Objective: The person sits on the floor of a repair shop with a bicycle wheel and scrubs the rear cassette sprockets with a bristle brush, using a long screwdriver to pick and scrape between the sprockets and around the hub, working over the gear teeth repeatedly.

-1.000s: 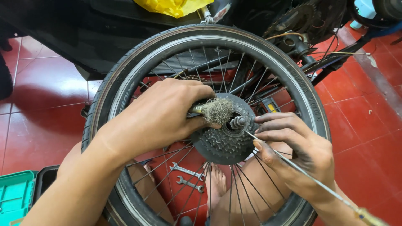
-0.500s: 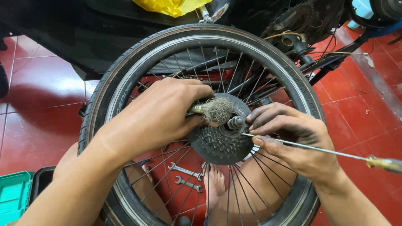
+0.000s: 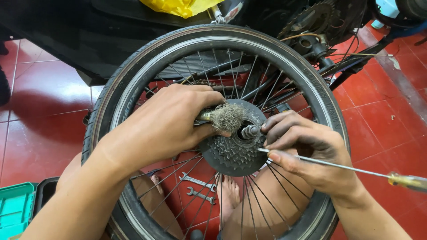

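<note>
A bicycle wheel [image 3: 133,80] with a black tyre lies flat across my lap, its dark sprocket cluster [image 3: 231,155] facing up around a threaded axle end [image 3: 250,131]. My left hand [image 3: 164,124] grips a small wire brush [image 3: 227,117], its bristles resting on the sprockets beside the axle. My right hand [image 3: 302,149] touches the axle with its fingertips and holds a long screwdriver [image 3: 338,165], whose yellow handle sticks out to the right.
Two spanners [image 3: 198,189] lie on the red tiled floor under the spokes, near my bare foot [image 3: 229,195]. A green tool case [image 3: 15,206] sits bottom left. A bicycle frame with chainring [image 3: 313,22] stands behind the wheel.
The screwdriver has swung from pointing down-right to nearly level, and my right fingers have closed in on the axle. The left hand keeps the brush on the sprockets.
</note>
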